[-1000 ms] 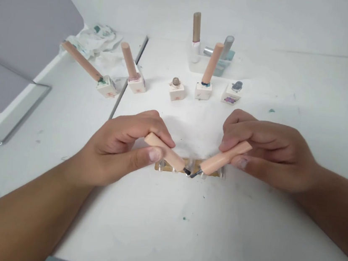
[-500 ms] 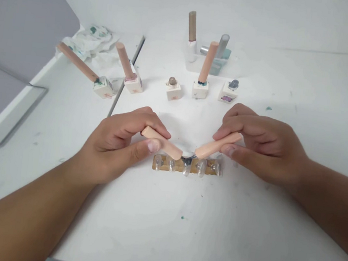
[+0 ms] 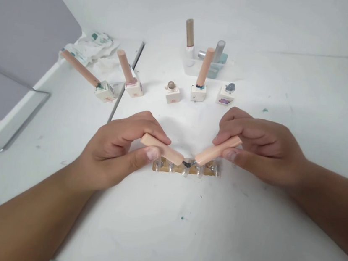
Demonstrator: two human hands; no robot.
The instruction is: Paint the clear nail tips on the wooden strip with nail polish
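Observation:
Between the thumb and fingers of my left hand (image 3: 123, 152) is a nail polish brush (image 3: 162, 149) by its peach cap, bristles pointing right. My right hand (image 3: 257, 147) pinches a second nail polish brush (image 3: 217, 150), its bristles pointing left and down. The dark tips of the two brushes meet or overlap above the middle of a tan strip (image 3: 177, 168). Several clear false nail tips (image 3: 200, 170) stand along that strip; the one in the middle sits right under the brushes. Whether the bristles touch it I cannot tell.
Two polish bottles without caps, one beige-topped (image 3: 173, 94) and one grey-topped (image 3: 225, 95), stand behind my hands. Capped bottles (image 3: 198, 93) (image 3: 134, 88) (image 3: 105, 92) stand near them. Farther back are a clear plastic box (image 3: 192, 68) and crumpled stained tissues (image 3: 91, 50). A metal handle (image 3: 24, 125) lies left.
Both brush tips have dipped slightly toward the strip and drawn closer together. The camera view has tilted a little, shifting the background down. Both hands keep their grips.

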